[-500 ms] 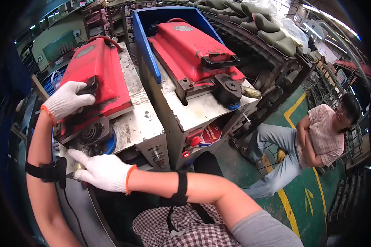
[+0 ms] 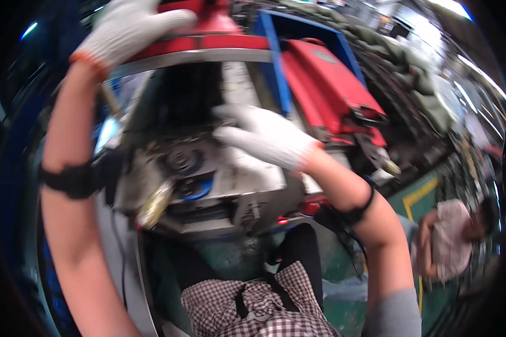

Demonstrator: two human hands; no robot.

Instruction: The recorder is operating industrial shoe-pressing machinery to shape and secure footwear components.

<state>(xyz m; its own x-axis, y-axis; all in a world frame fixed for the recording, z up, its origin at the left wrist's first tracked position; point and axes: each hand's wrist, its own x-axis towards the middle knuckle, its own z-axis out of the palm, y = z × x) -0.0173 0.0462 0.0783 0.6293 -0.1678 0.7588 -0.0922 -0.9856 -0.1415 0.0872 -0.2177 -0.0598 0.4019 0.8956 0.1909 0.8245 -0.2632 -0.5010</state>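
Note:
The red lid point(image 2: 222, 42) of the left machine is tilted up, its front edge raised above a dark cavity point(image 2: 188, 95). My left hand point(image 2: 132, 33), in a white knitted glove, is closed at the lid's dark handle with the thumb lying along the red surface; its other fingertips are hidden. My right hand point(image 2: 264, 135), gloved the same way and blurred, hovers over the pale machine top point(image 2: 247, 171) with fingers apart and nothing in them. Left of it are a round dark latch point(image 2: 183, 160) with a blue base and a lever grip wrapped in yellowish tape point(image 2: 154, 205).
A second machine with a closed red lid point(image 2: 326, 84) stands to the right beside a blue guard panel point(image 2: 275, 62). Several green padded pieces point(image 2: 405, 73) line a rack behind it. A person point(image 2: 452, 241) with folded arms sits at the right on the green floor.
The left machine's lid has swung up with my left hand. My right hand has left the taped lever and moved right and up. The view has shifted.

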